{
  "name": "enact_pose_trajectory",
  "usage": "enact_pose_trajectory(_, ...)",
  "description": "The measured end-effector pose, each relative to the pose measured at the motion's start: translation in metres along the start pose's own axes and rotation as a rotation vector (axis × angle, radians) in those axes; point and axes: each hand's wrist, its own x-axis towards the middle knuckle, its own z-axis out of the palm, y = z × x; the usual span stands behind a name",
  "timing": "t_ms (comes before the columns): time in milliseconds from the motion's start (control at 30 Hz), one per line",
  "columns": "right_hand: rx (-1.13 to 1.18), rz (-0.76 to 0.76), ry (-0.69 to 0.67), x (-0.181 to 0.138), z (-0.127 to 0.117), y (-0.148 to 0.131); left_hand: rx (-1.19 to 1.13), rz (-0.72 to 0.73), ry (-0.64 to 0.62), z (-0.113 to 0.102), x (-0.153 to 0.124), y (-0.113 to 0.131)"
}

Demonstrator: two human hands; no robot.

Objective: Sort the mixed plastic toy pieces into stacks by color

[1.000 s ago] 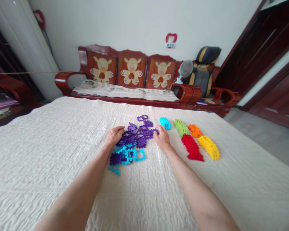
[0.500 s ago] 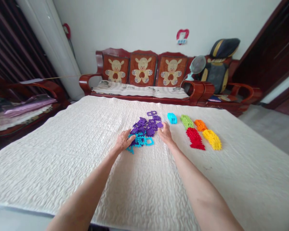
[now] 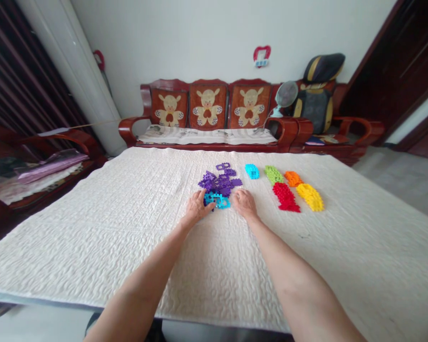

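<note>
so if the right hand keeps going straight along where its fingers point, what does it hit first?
Probably the purple pieces just beyond the right hand; its fingers aim at the heap's right edge, though depth is uncertain.

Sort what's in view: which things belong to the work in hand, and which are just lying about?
In hand:
left hand
right hand
cyan pieces
purple pieces
sorted cyan stack
green stack
orange stack
red stack
yellow stack

Lying about:
wooden bench
fan
</note>
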Motion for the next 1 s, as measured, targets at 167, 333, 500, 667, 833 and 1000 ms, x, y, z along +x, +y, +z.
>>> enact_pose_trajectory(167,0.004,-0.024,0.022,-0.003,-0.002,-0.001,-0.06,-0.009,0.07,0.008,0.015,0.002)
enact_pose_trajectory(333,0.026,-0.027,0.05,-0.004,-0.001,-0.001,-0.146,-0.062,0.116,0.006,0.019,-0.001)
enact_pose_trajectory(500,0.033,-0.028,0.036,-0.004,-0.003,-0.003,-0.174,-0.138,0.133,0.001,0.017,-0.002)
enact_pose_trajectory(667,0.015,-0.019,0.016,-0.004,-0.004,-0.004,-0.19,-0.182,0.196,-0.004,0.017,0.0)
enact_pose_trajectory(833,0.012,-0.018,0.03,-0.004,-0.003,-0.004,-0.202,-0.21,0.244,-0.01,0.02,-0.003)
enact_pose_trajectory(1000,0.032,0.017,0.023,-0.003,-0.006,-0.005,-0.263,-0.277,0.315,-0.014,0.026,-0.01)
